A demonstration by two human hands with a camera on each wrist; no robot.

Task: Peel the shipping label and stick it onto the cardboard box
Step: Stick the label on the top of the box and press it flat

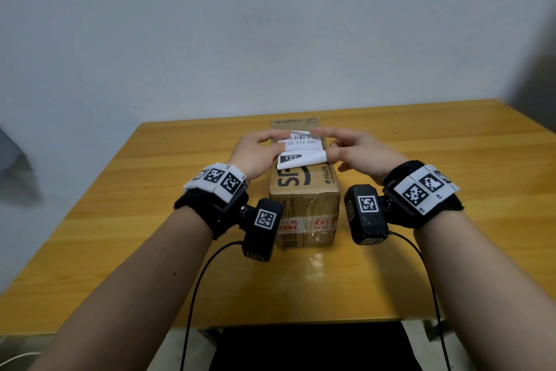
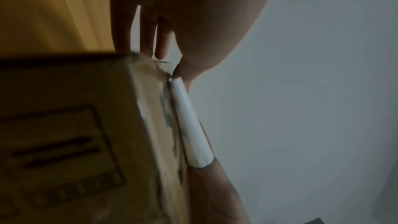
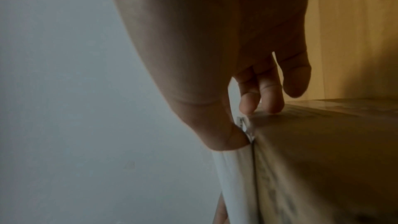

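A brown SF Express cardboard box stands in the middle of the wooden table. A white shipping label with a barcode lies over the box's top; its near edge curls up and a far corner is folded back. My left hand pinches the label's left edge and my right hand pinches its right edge. In the left wrist view my thumb meets the curled label beside the box. In the right wrist view my thumb presses the label at the box's top edge.
The yellow wooden table stretches to both sides of the box and ends at a pale wall behind. Black cables hang from both wrist cameras over the table's near edge.
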